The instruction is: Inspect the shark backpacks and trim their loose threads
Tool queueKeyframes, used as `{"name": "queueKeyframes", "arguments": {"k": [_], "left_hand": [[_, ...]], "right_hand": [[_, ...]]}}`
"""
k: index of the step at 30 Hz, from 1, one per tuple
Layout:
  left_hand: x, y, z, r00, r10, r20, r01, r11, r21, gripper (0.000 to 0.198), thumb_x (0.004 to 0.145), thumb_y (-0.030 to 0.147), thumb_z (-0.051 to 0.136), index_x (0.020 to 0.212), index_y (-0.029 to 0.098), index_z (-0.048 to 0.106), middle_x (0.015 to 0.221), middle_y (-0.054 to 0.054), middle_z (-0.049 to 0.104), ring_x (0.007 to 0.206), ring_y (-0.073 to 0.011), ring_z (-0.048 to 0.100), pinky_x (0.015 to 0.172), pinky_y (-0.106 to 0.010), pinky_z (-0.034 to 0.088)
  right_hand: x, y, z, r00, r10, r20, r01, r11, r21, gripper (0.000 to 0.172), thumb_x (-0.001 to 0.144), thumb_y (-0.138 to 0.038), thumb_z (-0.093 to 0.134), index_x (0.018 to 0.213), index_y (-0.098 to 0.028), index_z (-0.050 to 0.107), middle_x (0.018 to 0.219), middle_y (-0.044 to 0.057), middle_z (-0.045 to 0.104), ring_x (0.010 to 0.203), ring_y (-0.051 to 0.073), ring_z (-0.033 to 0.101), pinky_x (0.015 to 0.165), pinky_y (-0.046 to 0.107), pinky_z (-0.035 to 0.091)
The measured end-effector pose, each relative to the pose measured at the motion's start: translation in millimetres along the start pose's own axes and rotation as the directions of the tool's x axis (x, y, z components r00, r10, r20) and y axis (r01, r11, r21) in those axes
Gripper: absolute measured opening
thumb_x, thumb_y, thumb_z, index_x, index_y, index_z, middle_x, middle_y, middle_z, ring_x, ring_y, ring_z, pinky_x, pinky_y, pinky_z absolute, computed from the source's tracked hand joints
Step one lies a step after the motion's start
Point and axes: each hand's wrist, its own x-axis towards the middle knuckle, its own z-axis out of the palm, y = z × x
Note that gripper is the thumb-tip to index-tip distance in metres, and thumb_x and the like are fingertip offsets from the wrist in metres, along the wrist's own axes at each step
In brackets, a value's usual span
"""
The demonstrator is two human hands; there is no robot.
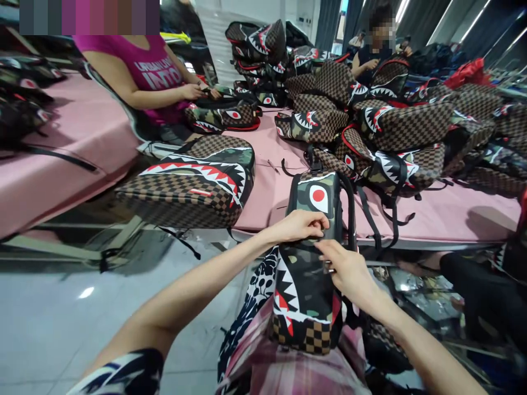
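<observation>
A camouflage and checkered backpack [307, 285] with a shark-mouth print and a red-and-white eye lies across my lap, its far end resting on the pink table. My left hand [302, 226] is over the middle of the bag, fingertips pinched together; whatever they hold is too small to make out. Close beside it, my right hand [348, 274] has its fingers closed just above the bag's right edge. A small metallic glint shows at those fingers, but its kind is unclear. Black straps run along the bag's right side.
Another shark-print backpack [193, 181] overhangs the table edge at left. Many similar bags [403, 126] are heaped on the pink table [263, 192]. A person in a magenta shirt [152, 77] handles a bag across from me; another person [373, 55] works farther back.
</observation>
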Motion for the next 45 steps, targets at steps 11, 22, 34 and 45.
{"name": "queueKeyframes", "arguments": {"k": [11, 22, 34, 45], "left_hand": [[36.3, 23.7, 16.8, 0.922, 0.339, 0.189, -0.376, 0.662, 0.648, 0.090, 0.066, 0.030, 0.073, 0.140, 0.016, 0.024, 0.149, -0.015, 0.021, 0.137, -0.0370, 0.009, 0.105, -0.056, 0.017], [52.7, 14.0, 62.2, 0.942, 0.319, 0.104, -0.283, 0.589, 0.757, 0.090, 0.071, 0.026, 0.067, 0.144, 0.019, 0.016, 0.153, -0.006, 0.011, 0.138, -0.0351, 0.007, 0.109, -0.054, 0.017], [1.9, 15.0, 42.9, 0.923, 0.383, -0.027, -0.340, 0.847, 0.408, 0.035, 0.086, 0.039, 0.051, 0.112, 0.016, 0.053, 0.111, -0.010, 0.063, 0.113, -0.0204, 0.052, 0.099, -0.040, 0.036], [-52.1, 27.0, 97.1, 0.945, 0.257, -0.201, -0.094, 0.806, 0.585, 0.008, 0.085, 0.015, 0.051, 0.080, 0.020, 0.056, 0.083, -0.001, 0.064, 0.098, -0.0194, 0.055, 0.101, -0.045, 0.024]], "right_hand": [[-10.9, 8.8, -15.7, 0.970, 0.212, 0.114, -0.164, 0.929, -0.331, 0.036, 0.068, -0.007, 0.058, 0.102, -0.018, 0.060, 0.094, 0.007, 0.064, 0.073, 0.022, 0.064, 0.056, 0.026, 0.040], [-17.5, 24.9, -12.8, 0.973, 0.165, 0.160, -0.200, 0.951, 0.237, 0.010, 0.070, -0.009, 0.049, 0.073, -0.019, 0.050, 0.061, -0.003, 0.054, 0.054, 0.011, 0.049, 0.051, 0.021, 0.032], [-50.0, 38.7, -12.9, 0.997, 0.059, 0.056, -0.071, 0.964, 0.256, 0.036, 0.065, 0.001, 0.046, 0.094, -0.020, 0.051, 0.079, -0.001, 0.059, 0.063, 0.012, 0.054, 0.054, 0.020, 0.036], [-66.1, 35.4, 19.3, 0.971, -0.159, -0.177, 0.130, 0.977, -0.167, 0.024, 0.082, -0.003, 0.037, 0.083, -0.018, 0.057, 0.074, 0.003, 0.060, 0.056, 0.011, 0.050, 0.049, 0.024, 0.030]]}}
